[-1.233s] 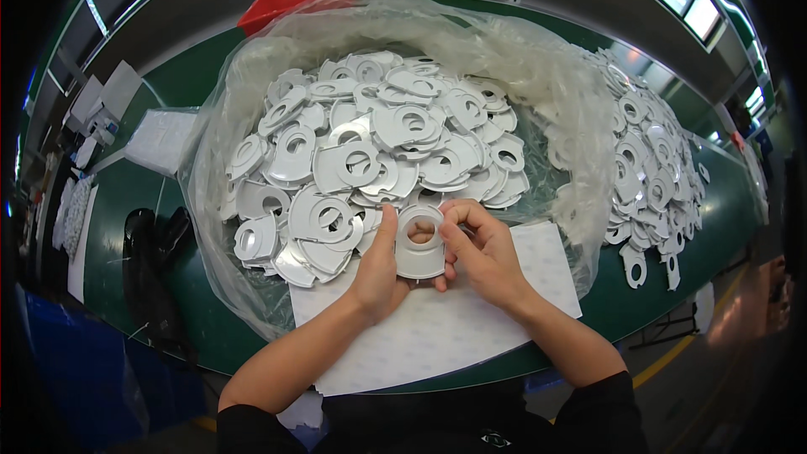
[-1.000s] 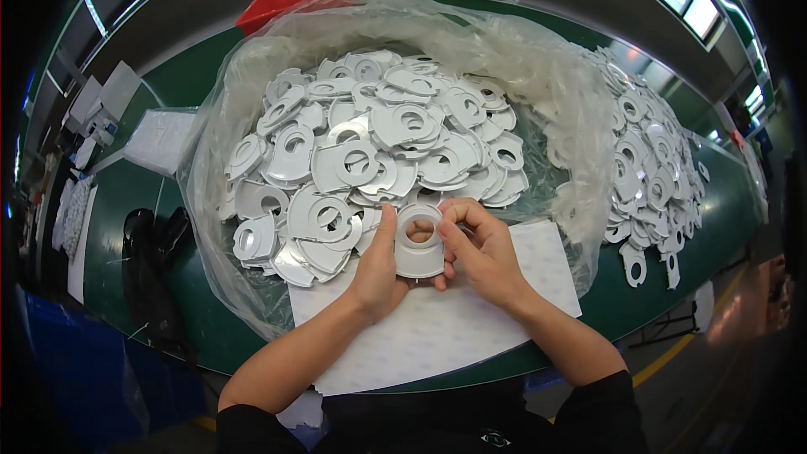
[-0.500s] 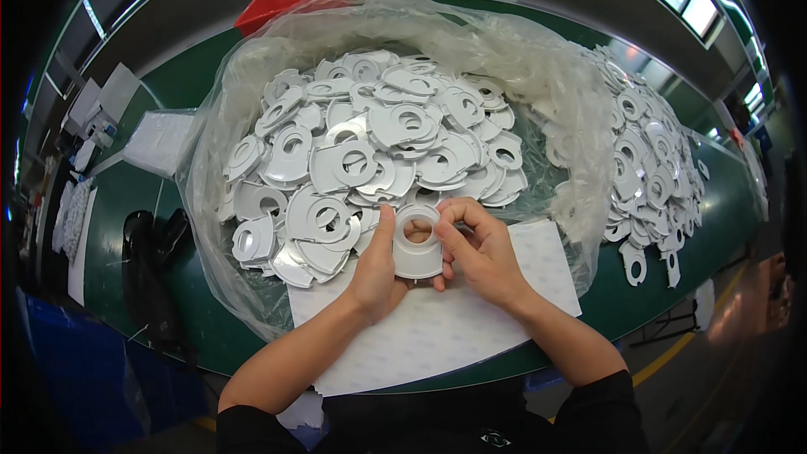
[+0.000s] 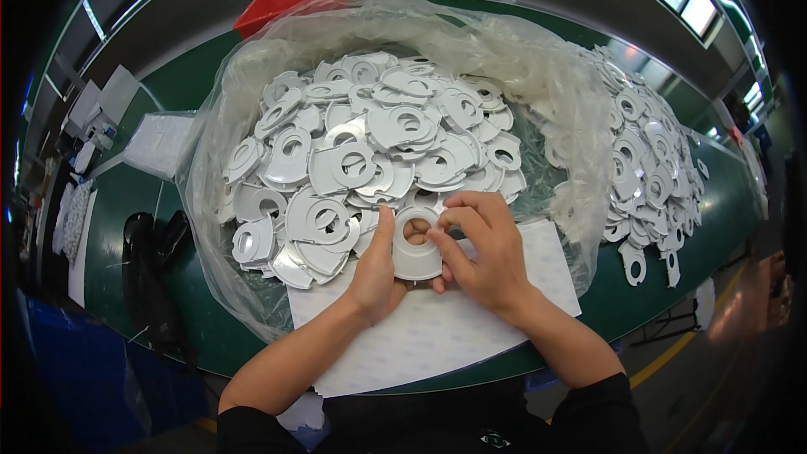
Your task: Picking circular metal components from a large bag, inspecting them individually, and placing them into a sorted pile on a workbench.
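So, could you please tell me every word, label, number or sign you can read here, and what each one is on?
None can be read in this picture.
White paper: faint marks, too small and pale to read.
Black clothing, at the lower edge: a small pale emblem, too small to make out.
White part being held: no lettering that I can make out.

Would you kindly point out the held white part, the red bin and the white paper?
Held white part point(image 4: 418, 265): head view, flat area below its hole.
Red bin point(image 4: 292, 5): head view, its side.
White paper point(image 4: 420, 349): head view, bare lower middle.
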The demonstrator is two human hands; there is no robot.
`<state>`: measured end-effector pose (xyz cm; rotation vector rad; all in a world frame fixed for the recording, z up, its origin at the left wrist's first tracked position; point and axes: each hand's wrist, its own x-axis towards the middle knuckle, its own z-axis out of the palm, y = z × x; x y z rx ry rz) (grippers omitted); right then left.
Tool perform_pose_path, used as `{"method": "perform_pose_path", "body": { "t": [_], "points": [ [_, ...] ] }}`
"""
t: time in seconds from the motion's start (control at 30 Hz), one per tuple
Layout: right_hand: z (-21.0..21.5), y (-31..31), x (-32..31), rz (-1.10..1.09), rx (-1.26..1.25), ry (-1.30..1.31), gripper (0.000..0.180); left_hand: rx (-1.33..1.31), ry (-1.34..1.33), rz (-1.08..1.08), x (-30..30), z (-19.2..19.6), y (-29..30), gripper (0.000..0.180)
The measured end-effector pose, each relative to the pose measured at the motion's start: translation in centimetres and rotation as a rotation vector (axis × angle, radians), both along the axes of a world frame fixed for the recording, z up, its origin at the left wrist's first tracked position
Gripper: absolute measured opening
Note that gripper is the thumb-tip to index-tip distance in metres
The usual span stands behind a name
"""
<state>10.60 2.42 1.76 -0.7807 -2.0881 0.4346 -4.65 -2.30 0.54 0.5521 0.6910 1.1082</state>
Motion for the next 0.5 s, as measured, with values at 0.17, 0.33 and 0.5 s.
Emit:
{"method": "perform_pose_path", "body": {
  "t": [0.17, 0.33, 0.5],
  "points": [
    [0.7, -0.4, -0.2, -0.089, 0.105, 0.044, 0.020, 0.016, -0.012, -0.023, -0.1, -0.3, 0.0, 0.075],
    [1.4, -0.6, 0.0, 0.037, -0.786, 0.356, 0.016, 0.046, 0.049, -0.083, -0.3, -0.5, -0.2, 0.080],
    [0.1, 0.0, 0.5, -0.007, -0.584, 0.277, 0.012, 0.095, 0.142, -0.168, -0.2, -0.7, -0.2, 0.083]
  ]
}}
